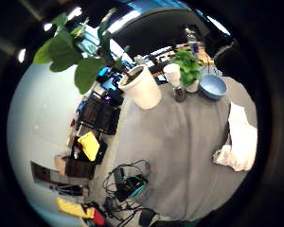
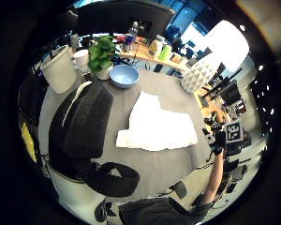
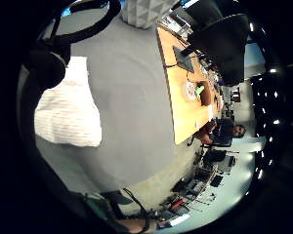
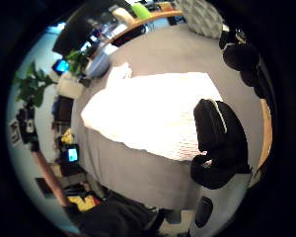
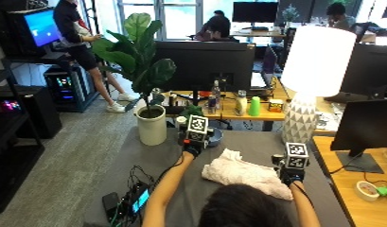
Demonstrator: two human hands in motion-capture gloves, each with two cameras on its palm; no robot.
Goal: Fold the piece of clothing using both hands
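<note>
A crumpled white piece of clothing [image 5: 243, 174] lies on the grey table [image 5: 250, 142] in front of me, also seen in the left thumb side palm view [image 2: 157, 124] and the right thumb side palm view [image 4: 148, 113]. My left hand [image 5: 193, 149] is raised above the table to the cloth's far left, apart from it. Its fingers [image 2: 84, 122] are relaxed and hold nothing. My right hand [image 5: 293, 176] hovers at the cloth's right edge. Its fingers [image 4: 219, 133] hang loosely curled over that edge, and no grip on the cloth shows.
A white plant pot [image 5: 151, 127] stands at the table's far left, with a blue bowl [image 2: 124, 75] beside it. A white lamp [image 5: 300, 123] stands at the far right. A dark monitor [image 5: 202, 59] stands behind the table. A small device with cables [image 5: 133, 198] lies at the front left.
</note>
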